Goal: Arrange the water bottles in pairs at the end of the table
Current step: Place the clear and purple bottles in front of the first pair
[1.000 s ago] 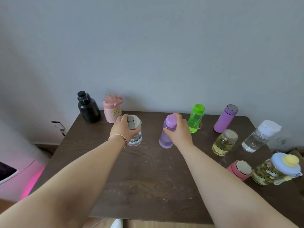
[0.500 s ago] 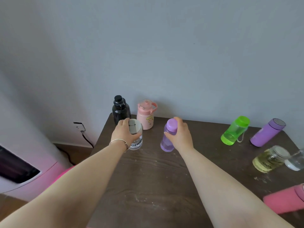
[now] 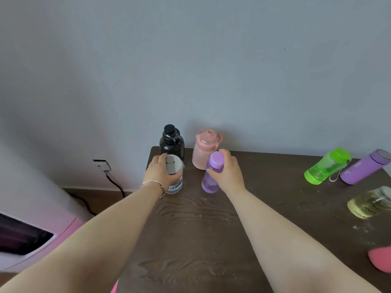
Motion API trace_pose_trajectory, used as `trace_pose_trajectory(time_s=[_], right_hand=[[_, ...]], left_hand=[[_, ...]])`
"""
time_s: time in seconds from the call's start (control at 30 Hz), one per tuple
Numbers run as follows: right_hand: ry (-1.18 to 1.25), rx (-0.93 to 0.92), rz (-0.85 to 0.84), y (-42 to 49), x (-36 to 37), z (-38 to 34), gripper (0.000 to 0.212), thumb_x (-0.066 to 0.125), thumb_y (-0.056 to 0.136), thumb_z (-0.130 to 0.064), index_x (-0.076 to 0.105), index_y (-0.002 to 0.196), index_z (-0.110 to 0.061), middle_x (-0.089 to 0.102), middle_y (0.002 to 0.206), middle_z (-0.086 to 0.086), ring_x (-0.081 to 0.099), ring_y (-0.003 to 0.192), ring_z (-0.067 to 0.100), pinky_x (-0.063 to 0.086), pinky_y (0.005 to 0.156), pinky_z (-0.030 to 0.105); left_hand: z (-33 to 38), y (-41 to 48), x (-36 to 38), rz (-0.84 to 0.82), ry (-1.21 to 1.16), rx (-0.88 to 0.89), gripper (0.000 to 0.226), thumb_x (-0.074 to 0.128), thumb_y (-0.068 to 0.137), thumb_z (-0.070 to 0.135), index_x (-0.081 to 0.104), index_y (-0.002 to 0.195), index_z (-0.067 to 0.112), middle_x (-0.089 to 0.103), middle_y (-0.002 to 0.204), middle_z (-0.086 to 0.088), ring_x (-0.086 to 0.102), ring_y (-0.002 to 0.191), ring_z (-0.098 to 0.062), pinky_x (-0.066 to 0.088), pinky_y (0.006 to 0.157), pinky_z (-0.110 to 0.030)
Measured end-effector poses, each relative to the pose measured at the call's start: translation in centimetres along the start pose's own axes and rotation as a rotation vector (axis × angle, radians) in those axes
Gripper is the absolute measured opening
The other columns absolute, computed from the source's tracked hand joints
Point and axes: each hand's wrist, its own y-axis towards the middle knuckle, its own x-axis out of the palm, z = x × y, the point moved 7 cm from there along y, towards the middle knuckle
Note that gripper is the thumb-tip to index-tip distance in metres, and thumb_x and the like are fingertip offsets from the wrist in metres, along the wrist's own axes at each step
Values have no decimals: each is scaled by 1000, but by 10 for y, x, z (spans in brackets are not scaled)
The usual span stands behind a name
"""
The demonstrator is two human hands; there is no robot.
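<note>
My left hand (image 3: 161,172) grips a clear bottle with a white lid (image 3: 174,178) at the table's left end. My right hand (image 3: 227,174) holds a light purple bottle (image 3: 211,174) by its upper body just to the right of it. Both stand upright on the dark wooden table (image 3: 211,229). Right behind them, against the wall, stand a black bottle (image 3: 171,142) and a pink bottle with a handle (image 3: 204,150), side by side.
At the right, a green bottle (image 3: 325,166), a purple flask (image 3: 364,167), a yellowish glass jar (image 3: 370,203) and a pink container (image 3: 380,259) at the frame edge. A wall socket with a cable (image 3: 103,166) sits left of the table. A pink-white appliance (image 3: 31,240) is lower left.
Both hands have carried the clear bottle and the purple bottle leftward, to just in front of the black and pink bottles. The view has swung left, so the other bottles sit further right.
</note>
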Motion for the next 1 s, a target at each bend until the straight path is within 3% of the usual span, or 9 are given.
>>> trace_pose_trajectory(time_s=[0.77,1.0], right_hand=[[-24,-17,-60,3,41,9,74,81,82,-30,38,142,-28,47,128,9,57,113,30,55,91,44],[-77,24,-120,4,38,8,103,84,79,-32,16,157,-28,42,148,7,47,133,30,50,104,48]], left_hand=[[-13,17,19,-44,36,-23,91,75,72,52,31,143,17,39,139,-7,48,121,-29,48,97,-45],[-10,9,16,-57,38,-26,93,73,76,48,23,149,20,29,150,-8,34,135,-29,40,106,-49]])
